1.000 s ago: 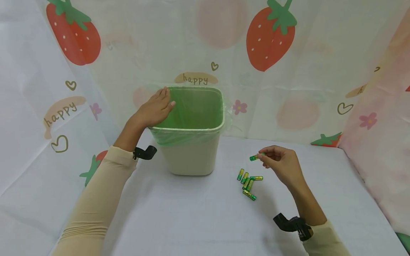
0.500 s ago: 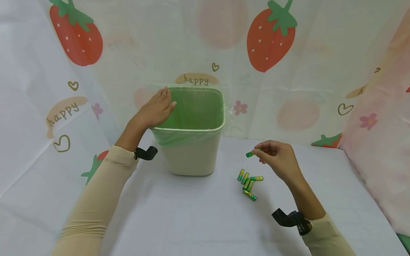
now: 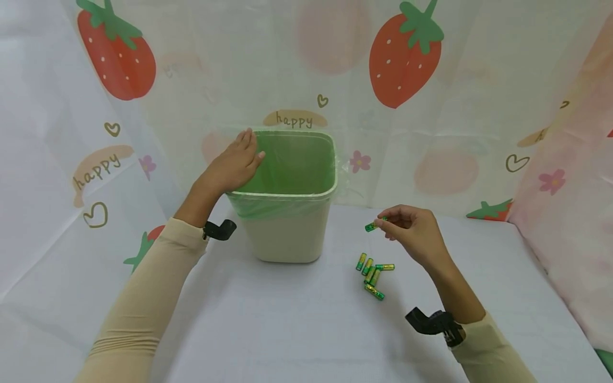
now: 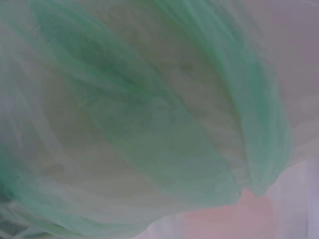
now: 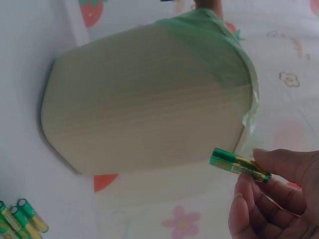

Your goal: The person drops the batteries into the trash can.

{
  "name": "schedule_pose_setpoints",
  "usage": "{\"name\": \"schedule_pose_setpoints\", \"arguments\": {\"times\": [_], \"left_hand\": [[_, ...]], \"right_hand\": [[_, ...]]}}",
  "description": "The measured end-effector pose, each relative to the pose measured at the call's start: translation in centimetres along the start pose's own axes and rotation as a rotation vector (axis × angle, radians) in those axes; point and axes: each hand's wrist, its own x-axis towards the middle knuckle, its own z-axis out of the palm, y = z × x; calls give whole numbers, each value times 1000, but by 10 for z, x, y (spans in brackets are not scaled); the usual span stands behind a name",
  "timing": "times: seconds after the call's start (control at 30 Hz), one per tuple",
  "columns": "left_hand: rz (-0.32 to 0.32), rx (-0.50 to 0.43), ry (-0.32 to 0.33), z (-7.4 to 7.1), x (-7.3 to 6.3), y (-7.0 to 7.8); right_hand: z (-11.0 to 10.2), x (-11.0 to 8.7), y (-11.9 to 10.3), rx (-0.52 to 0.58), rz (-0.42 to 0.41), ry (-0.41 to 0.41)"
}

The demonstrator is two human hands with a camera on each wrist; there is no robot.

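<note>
A green and gold battery [image 3: 370, 227] is pinched between the thumb and fingertips of my right hand [image 3: 415, 232], held in the air to the right of the bin. The right wrist view shows that battery [image 5: 233, 163] from the side, with one end sticking out past the fingers. My left hand [image 3: 234, 163] rests on the left rim of a cream trash bin [image 3: 287, 234], its fingers fairly straight. A thin green bag [image 3: 268, 206] lines the bin and folds over the rim. In the left wrist view only the bag [image 4: 164, 144] and bin wall show; the hand is out of sight.
Several more batteries [image 3: 375, 277] lie in a loose cluster on the white tabletop [image 3: 287, 319], below the right hand and right of the bin. Behind the bin hangs a curtain [image 3: 230, 58] printed with strawberries.
My right hand has moved a little leftward and away from me with the battery, nearer the bin. The left hand stays on the rim, and the loose batteries keep their places.
</note>
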Motion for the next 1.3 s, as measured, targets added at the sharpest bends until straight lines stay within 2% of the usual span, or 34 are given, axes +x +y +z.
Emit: {"name": "schedule_pose_setpoints", "arguments": {"times": [0.73, 0.9, 1.13, 1.3], "left_hand": [[9, 56, -4, 1, 2, -1], [12, 66, -3, 1, 2, -1], [15, 73, -9, 1, 2, -2], [13, 69, -17, 1, 3, -2]], "right_hand": [[-20, 38, -63, -130, -127, -12], [-21, 48, -79, -114, -119, -21], [-22, 66, -102, -92, -168, -59], [-19, 79, -116, -93, -166, -73]]}}
